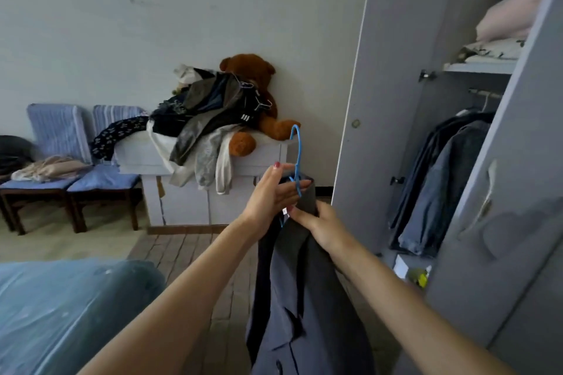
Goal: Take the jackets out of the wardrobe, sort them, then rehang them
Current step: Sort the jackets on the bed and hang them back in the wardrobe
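A dark grey-blue buttoned jacket (301,307) hangs nearest the camera, held up between both bare forearms above the brick-patterned floor (182,253). The right hand (320,224) has its grip clamped on the jacket's collar area, fingers curled round the fabric. The left hand (271,193) holds the thin blue plastic hanger (297,158), whose neck passes between the thumb and the extended fingers while its hook stands upright above the jacket; just how firmly that grip closes on it I cannot tell. Lower left lies a pale blue translucent plastic cover (61,313). Behind, a heap of dark jackets and pale clothes (207,122) rests on a white cabinet's tabletop (268,146), against a brown teddy bear (256,100). At right the open grey wardrobe (380,100) shows denim and dark jackets on its rail (441,186), with folded bedding on the shelf above (511,15). Two blue-cushioned chairs (91,179) stand at left.
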